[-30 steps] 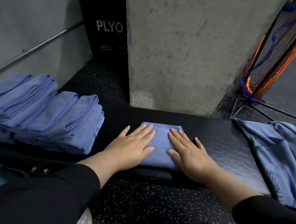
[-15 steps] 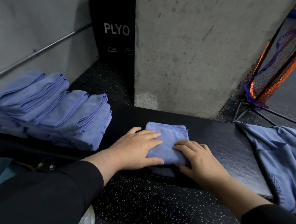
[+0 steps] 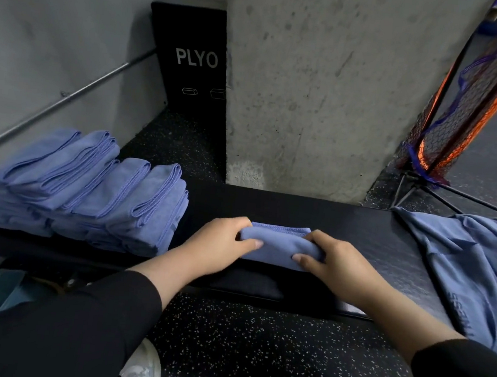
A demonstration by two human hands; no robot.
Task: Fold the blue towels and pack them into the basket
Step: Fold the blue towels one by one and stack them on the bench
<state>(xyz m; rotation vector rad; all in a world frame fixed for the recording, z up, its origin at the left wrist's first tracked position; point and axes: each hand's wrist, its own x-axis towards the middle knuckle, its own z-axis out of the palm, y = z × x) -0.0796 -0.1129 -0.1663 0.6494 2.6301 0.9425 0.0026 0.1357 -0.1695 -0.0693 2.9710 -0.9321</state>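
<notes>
**Blue towel gripped at both ends**

Blue folded towel [image 3: 278, 246] at centre on black bench [image 3: 359, 227], pinched by left hand [image 3: 219, 246] and right hand [image 3: 334, 262]. Folded stack [image 3: 93, 190] at nine o'clock; unfolded towels [image 3: 472, 267] at three o'clock.

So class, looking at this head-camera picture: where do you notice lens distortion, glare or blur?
Head view: the wide lens bends the wall rail and the bench edge; soft glare sheens the bench top at right; the hands and the folded towel stay sharp; the frame corners darken.

Concrete pillar [image 3: 328, 89], speckled floor [image 3: 255, 348]
</notes>
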